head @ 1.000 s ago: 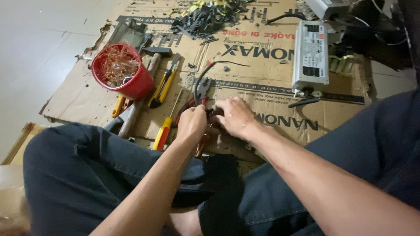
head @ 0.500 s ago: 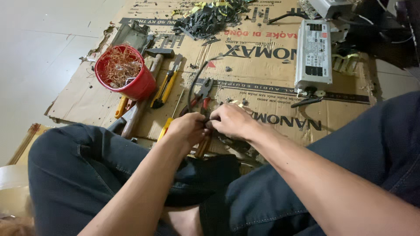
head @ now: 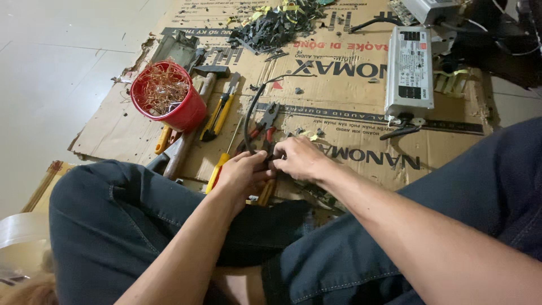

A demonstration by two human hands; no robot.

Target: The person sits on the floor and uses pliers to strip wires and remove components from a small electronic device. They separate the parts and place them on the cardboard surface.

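My left hand [head: 241,174] and my right hand [head: 301,160] meet over the near edge of a flattened cardboard sheet [head: 339,121]. Both pinch the lower end of a black cable [head: 251,110] that arcs up and away from my fingers. Red-handled pliers [head: 265,125] lie just beyond my knuckles. A yellow-handled screwdriver [head: 221,162] lies to the left of my left hand. What exactly sits between my fingertips is hidden.
A red bucket of copper wire [head: 167,97] stands at the left, with a hammer [head: 195,107] and a yellow utility knife [head: 221,107] beside it. A pile of black cable scraps [head: 271,25] lies at the back. A white metal power supply box [head: 409,70] lies at the right.
My hands have stayed together on the cable with only small finger movements. The view has shifted slightly.
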